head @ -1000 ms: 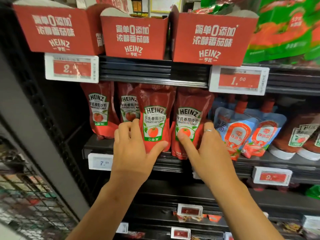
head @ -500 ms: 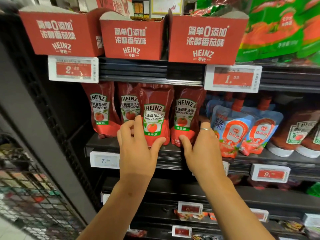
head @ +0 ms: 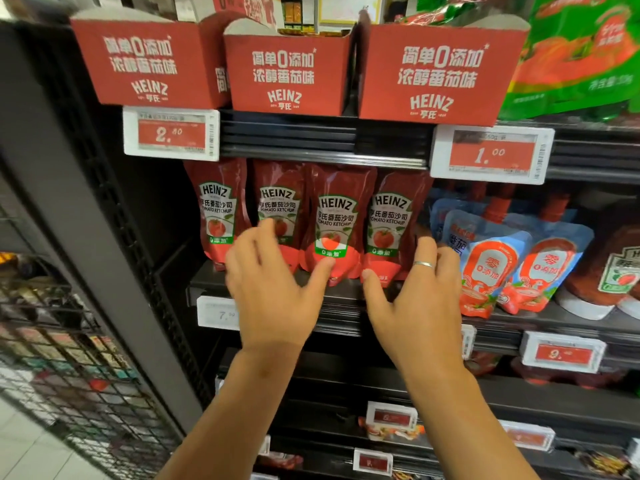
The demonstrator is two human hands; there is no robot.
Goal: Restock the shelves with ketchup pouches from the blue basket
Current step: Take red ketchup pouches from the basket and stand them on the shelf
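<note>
Standing upright mid-frame, four pouches point(head: 334, 223) sit just beyond both spread, empty hands, left point(head: 273, 282) and right point(head: 420, 292), equally near.

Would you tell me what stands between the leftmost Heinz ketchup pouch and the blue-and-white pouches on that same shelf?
In the head view, three more Heinz pouches stand between the leftmost Heinz pouch and the blue-and-white pouches, partly covered by both hands.

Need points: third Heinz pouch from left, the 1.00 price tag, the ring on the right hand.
Third Heinz pouch point(head: 335, 216): head view, on its white front label.
1.00 price tag point(head: 490, 155): head view, on the red panel by the digits.
Ring point(head: 424, 264): head view, on the silver band on a right hand finger.
</note>
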